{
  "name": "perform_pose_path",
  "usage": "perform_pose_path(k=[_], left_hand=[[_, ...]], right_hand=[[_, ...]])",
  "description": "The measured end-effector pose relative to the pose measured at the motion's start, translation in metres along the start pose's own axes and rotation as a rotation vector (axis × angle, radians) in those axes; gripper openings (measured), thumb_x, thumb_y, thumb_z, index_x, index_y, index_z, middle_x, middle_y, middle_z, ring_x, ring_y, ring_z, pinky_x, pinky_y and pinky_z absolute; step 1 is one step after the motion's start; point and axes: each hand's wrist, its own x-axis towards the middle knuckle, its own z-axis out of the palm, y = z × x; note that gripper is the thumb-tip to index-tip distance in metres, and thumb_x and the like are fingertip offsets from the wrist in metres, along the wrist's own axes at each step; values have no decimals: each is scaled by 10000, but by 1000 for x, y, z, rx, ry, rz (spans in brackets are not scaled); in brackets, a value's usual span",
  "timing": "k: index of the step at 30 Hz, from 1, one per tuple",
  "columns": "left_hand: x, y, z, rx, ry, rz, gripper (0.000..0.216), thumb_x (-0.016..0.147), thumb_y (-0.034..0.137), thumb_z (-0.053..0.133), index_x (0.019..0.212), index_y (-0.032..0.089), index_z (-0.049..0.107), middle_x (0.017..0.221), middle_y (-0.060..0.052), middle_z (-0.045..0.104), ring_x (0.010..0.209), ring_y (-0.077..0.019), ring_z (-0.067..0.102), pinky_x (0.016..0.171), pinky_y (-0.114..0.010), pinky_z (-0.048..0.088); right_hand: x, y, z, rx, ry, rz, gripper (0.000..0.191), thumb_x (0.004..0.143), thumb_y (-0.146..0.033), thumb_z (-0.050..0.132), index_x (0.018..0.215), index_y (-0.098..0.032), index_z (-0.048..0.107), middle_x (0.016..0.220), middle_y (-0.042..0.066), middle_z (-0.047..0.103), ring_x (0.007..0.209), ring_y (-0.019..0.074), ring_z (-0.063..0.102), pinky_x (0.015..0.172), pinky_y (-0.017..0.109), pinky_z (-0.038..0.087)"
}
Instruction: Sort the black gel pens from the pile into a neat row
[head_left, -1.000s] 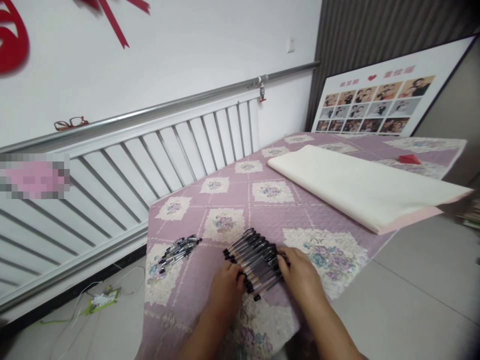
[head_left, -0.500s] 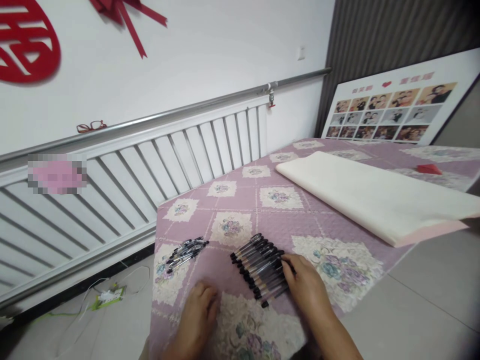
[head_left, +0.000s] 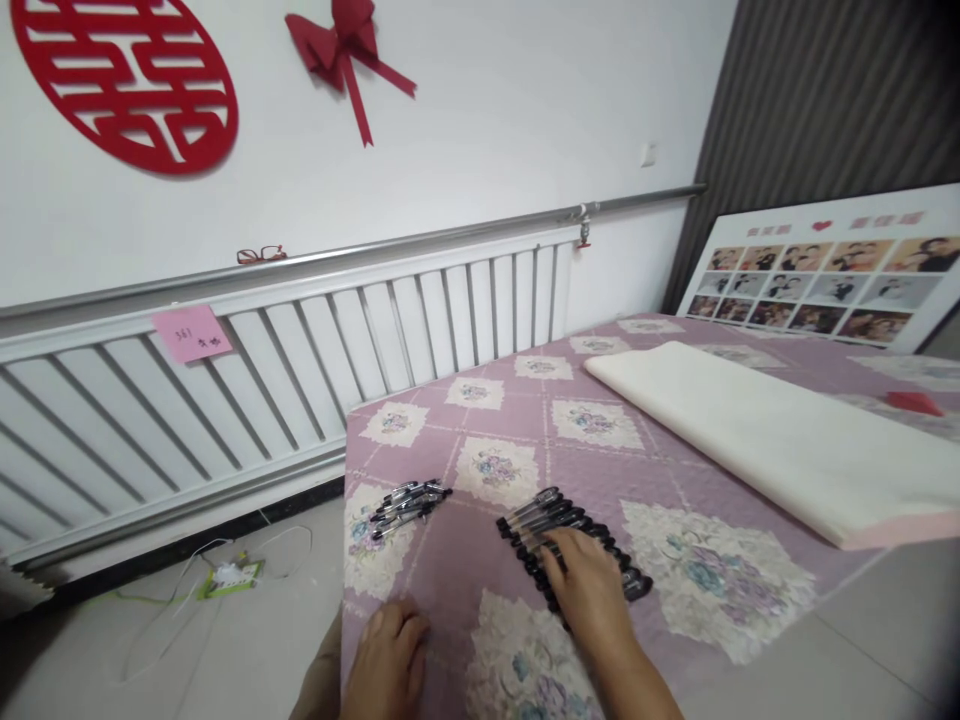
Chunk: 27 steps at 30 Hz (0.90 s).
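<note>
Side by side on the cloth lies a slanted row of black-capped clear pens (head_left: 540, 512). My right hand (head_left: 585, 585) is over the middle of this row, its bent fingers closed on a pen there; the fingertips and part of the row are hidden beneath the hand. To the left is a smaller loose pile of pens (head_left: 409, 507), apart from both hands. My left hand (head_left: 386, 655) rests near the table's left edge, fingers curled in and nothing visible in them.
The purple floral tablecloth (head_left: 517, 455) covers the table. A folded cream sheet (head_left: 772, 430) lies at the right, with a red paper piece (head_left: 915, 402) beyond it. Along the wall runs a white radiator (head_left: 300, 365); a photo board (head_left: 825, 270) leans behind. A power strip (head_left: 231, 580) lies on the floor.
My right hand has moved from the right end of the pen row to its middle. The pens at the right end now lie uncovered. The camera view has shifted left and up.
</note>
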Motion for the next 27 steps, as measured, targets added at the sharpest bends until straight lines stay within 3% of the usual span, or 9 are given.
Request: perform_pose_path(k=[5, 10, 18, 22, 27], left_hand=[[3, -1, 3, 11, -29, -17, 287, 835, 185, 457, 1055, 257, 627, 1103, -66, 586, 1031, -237, 525, 908, -379, 418], [4, 4, 3, 7, -17, -79, 284, 821, 151, 465, 1015, 274, 631, 1079, -42, 586, 1023, -219, 515, 922, -357, 383], [6, 11, -11, -57, -105, -153, 283, 814, 156, 466, 1015, 282, 621, 1127, -17, 567, 1080, -211, 471, 938, -342, 344], [8, 14, -18, -103, -137, -169, 264, 826, 165, 448, 995, 279, 616, 1121, -10, 562, 1074, -202, 467, 931, -325, 340], [7, 14, -21, -121, -124, -168, 284, 811, 143, 446, 998, 275, 614, 1132, -7, 555, 1084, -202, 453, 963, -344, 306]], right_hand=[[28, -46, 15, -161, -158, 87, 319, 821, -343, 538, 1113, -226, 589, 1191, 85, 597, 1132, 262, 461, 914, 416, 324], [42, -57, 34, -246, -328, 129, 393, 804, -383, 541, 1154, -209, 581, 1272, 109, 543, 1214, 305, 381, 964, 516, 246], [38, -61, 34, -276, -285, 93, 373, 822, -324, 520, 1169, -205, 582, 1273, 112, 555, 1203, 300, 412, 973, 531, 253], [25, -86, 37, -220, -258, 35, 388, 814, -306, 529, 1189, -218, 577, 1269, 109, 568, 1191, 298, 447, 976, 530, 271], [-12, -121, 58, -97, -315, -1, 365, 815, -280, 521, 1169, -243, 601, 1244, 92, 599, 1159, 263, 509, 943, 438, 359]])
